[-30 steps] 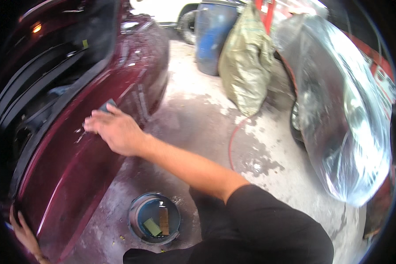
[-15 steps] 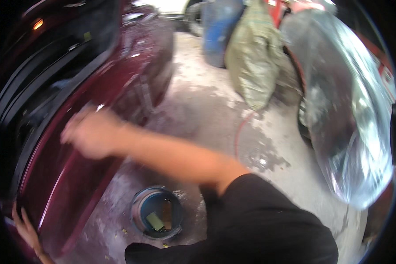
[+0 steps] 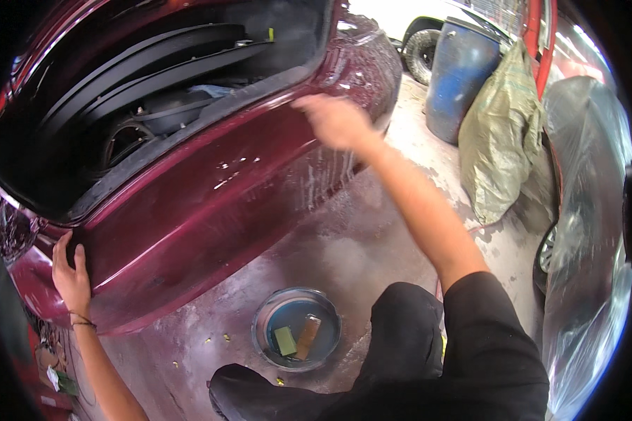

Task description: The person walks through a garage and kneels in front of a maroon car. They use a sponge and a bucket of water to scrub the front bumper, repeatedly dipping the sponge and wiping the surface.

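Note:
A wet, dark red car bumper (image 3: 189,203) runs slantwise across the left and middle, below an open trunk (image 3: 168,112). On the bumper's left end rests my left hand (image 3: 72,277), its fingers spread. My right hand (image 3: 337,125) is over the bumper's upper surface toward its right end, smeared by motion; whether anything is under its fingers cannot be made out. Pale, milky streaks (image 3: 323,179) run down the bumper below it. On the floor between my legs and the car stands a round bucket (image 3: 260,326) of water, holding a green block (image 3: 285,341) and a brown block (image 3: 307,337).
A blue barrel (image 3: 460,81) and a full, pale green woven sack (image 3: 502,140) stand at the far right. Behind them is a wheel (image 3: 421,55) of a white vehicle. Clear plastic sheeting (image 3: 590,245) covers a car along the right side. The concrete floor (image 3: 182,365) is wet.
My view has swung left, bringing more of the bumper and trunk into sight. My right hand has moved along the bumper toward its right end. My left hand stays on the left end.

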`<action>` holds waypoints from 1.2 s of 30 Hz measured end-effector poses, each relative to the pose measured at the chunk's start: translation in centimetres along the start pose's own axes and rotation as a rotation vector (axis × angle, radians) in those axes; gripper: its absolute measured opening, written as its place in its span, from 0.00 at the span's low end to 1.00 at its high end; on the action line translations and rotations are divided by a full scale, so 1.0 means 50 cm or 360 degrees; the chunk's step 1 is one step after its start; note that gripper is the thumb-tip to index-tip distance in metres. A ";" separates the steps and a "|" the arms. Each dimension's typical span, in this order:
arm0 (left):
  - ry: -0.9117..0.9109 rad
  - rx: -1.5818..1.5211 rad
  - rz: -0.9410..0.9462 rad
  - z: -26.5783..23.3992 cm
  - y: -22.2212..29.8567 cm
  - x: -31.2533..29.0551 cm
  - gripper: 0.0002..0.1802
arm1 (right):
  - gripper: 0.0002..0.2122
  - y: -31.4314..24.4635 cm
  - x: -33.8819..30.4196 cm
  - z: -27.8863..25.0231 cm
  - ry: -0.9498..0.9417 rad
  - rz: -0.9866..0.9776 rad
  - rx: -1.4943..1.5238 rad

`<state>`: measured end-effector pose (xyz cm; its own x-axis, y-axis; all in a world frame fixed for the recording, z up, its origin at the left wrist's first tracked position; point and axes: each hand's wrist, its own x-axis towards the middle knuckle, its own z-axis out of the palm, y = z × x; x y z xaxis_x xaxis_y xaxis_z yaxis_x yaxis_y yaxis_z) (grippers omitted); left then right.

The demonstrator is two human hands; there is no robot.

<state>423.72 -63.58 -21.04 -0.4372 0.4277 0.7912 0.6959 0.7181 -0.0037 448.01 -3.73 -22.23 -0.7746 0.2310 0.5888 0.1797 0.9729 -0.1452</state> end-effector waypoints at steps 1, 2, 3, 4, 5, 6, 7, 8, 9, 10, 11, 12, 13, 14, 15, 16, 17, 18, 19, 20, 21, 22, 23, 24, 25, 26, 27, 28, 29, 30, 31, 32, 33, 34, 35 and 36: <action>0.0017 -0.0073 -0.0037 0.021 0.017 0.007 0.20 | 0.21 0.105 0.011 -0.034 -0.0045 0.0294 -0.0099; 0.0074 -0.0100 -0.0014 0.042 0.037 0.021 0.20 | 0.21 0.192 0.012 -0.054 0.0118 0.0301 -0.0240; 0.0066 -0.0123 -0.0029 0.052 0.055 0.027 0.20 | 0.21 0.179 0.019 -0.046 0.0070 0.0381 -0.0268; 0.0043 -0.0126 -0.0048 0.048 0.062 0.024 0.20 | 0.20 0.127 0.022 -0.035 0.0008 0.0457 -0.0278; 0.0035 -0.0113 -0.0065 0.039 0.073 0.016 0.20 | 0.20 0.052 0.027 0.004 -0.0033 0.0386 -0.0222; 0.0046 -0.0100 -0.0053 0.039 0.072 0.019 0.20 | 0.20 -0.027 0.022 0.038 0.0106 0.0151 -0.0156; 0.0036 -0.0079 -0.0073 0.035 0.075 0.019 0.20 | 0.19 -0.122 0.012 0.068 0.0293 -0.0221 -0.0014; 0.0014 -0.0011 -0.0098 0.007 0.063 0.011 0.20 | 0.17 -0.254 0.010 0.073 0.0109 -0.0347 0.0288; -0.0020 -0.0021 -0.0082 0.015 0.069 0.015 0.20 | 0.16 -0.327 -0.003 0.085 0.0172 -0.0469 0.0253; -0.0048 -0.0009 -0.0068 0.013 0.062 0.018 0.19 | 0.17 -0.375 0.015 0.097 0.0201 -0.0626 0.0453; -0.0027 -0.0006 0.0012 0.017 0.056 0.018 0.19 | 0.17 -0.361 0.018 0.089 0.0051 -0.0540 0.0464; -0.0039 -0.0029 0.0020 0.021 0.053 0.018 0.19 | 0.17 -0.324 0.020 0.071 -0.0100 -0.0454 0.0476; -0.0031 -0.0037 0.0017 0.019 0.053 0.019 0.19 | 0.17 -0.275 0.026 0.058 -0.0077 -0.0368 0.0355; -0.0026 -0.0038 0.0002 0.010 0.056 0.013 0.19 | 0.17 -0.210 0.032 0.046 -0.0061 -0.0290 0.0241; -0.0002 -0.0034 -0.0010 0.005 0.060 0.012 0.19 | 0.17 -0.127 0.039 0.031 -0.0015 -0.0163 0.0140; 0.0030 -0.0041 -0.0030 0.007 0.065 0.017 0.19 | 0.17 -0.043 0.044 0.001 -0.0064 0.0055 -0.0030; 0.0054 -0.0084 -0.0043 0.026 0.082 0.025 0.19 | 0.17 0.075 0.042 -0.014 0.0040 0.0217 -0.0115; 0.0048 -0.0064 -0.0061 0.023 0.078 0.018 0.19 | 0.19 0.058 0.035 -0.037 -0.0018 0.0327 -0.0178; 0.0057 -0.0074 -0.0078 0.026 0.090 0.021 0.19 | 0.19 0.050 0.041 -0.033 -0.0007 0.0338 -0.0264; 0.0063 -0.0080 -0.0070 0.025 0.097 0.025 0.20 | 0.19 0.030 0.050 -0.020 -0.0001 0.0348 -0.0341; 0.0042 -0.0033 -0.0069 0.010 0.084 0.017 0.20 | 0.18 -0.087 0.046 -0.005 -0.0110 0.0349 -0.0209; 0.0045 -0.0024 -0.0058 0.005 0.083 0.018 0.20 | 0.18 -0.176 0.032 0.026 0.0047 0.0021 0.0019; 0.0029 0.0005 -0.0070 0.007 0.078 0.013 0.20 | 0.17 -0.280 0.018 0.075 0.0203 -0.0175 0.0125; 0.0005 0.0016 -0.0075 0.000 0.063 0.005 0.20 | 0.17 -0.401 0.007 0.084 0.0133 -0.0341 0.0250; 0.0000 -0.0031 -0.0062 0.016 0.066 0.010 0.20 | 0.17 -0.475 0.005 0.110 0.0153 -0.0426 0.0203; 0.0015 -0.0110 -0.0034 0.049 0.093 0.035 0.20 | 0.17 -0.498 0.013 0.172 0.0373 -0.0440 0.0108; -0.0010 -0.0113 -0.0038 0.053 0.095 0.036 0.20 | 0.17 -0.515 0.012 0.167 0.0352 -0.0672 0.0206; -0.0022 -0.0071 -0.0022 0.031 0.079 0.028 0.20 | 0.16 -0.521 0.005 0.149 0.0255 -0.0620 0.0282; -0.0027 -0.0043 -0.0016 0.017 0.063 0.016 0.20 | 0.16 -0.489 -0.008 0.118 0.0150 -0.0579 0.0342; -0.0025 -0.0017 -0.0021 0.005 0.045 0.005 0.20 | 0.16 -0.444 -0.017 0.095 0.0041 -0.0551 0.0395; -0.0001 -0.0029 -0.0035 0.006 0.043 0.001 0.20 | 0.16 -0.366 -0.024 0.070 0.0048 -0.0420 0.0373; 0.0026 -0.0049 -0.0044 0.005 0.050 0.003 0.19 | 0.17 -0.257 -0.014 0.068 0.0120 -0.0335 0.0196; 0.0062 -0.0067 -0.0053 -0.002 0.056 0.008 0.19 | 0.18 -0.151 -0.005 0.040 0.0105 -0.0201 0.0066; 0.0103 -0.0107 -0.0055 0.008 0.070 0.017 0.19 | 0.19 -0.022 -0.008 0.013 0.0198 -0.0087 0.0051; 0.0123 -0.0137 -0.0063 0.024 0.082 0.022 0.19 | 0.19 0.036 -0.022 -0.015 0.0251 0.0071 0.0005; 0.0145 -0.0156 -0.0072 0.034 0.092 0.027 0.19 | 0.19 0.059 -0.028 -0.032 0.0309 0.0223 -0.0033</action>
<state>425.38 -58.76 -21.01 -0.4189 0.3414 0.8414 0.7310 0.6765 0.0894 450.61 -1.16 -22.24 -0.6104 0.3589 0.7061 0.2915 0.9307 -0.2210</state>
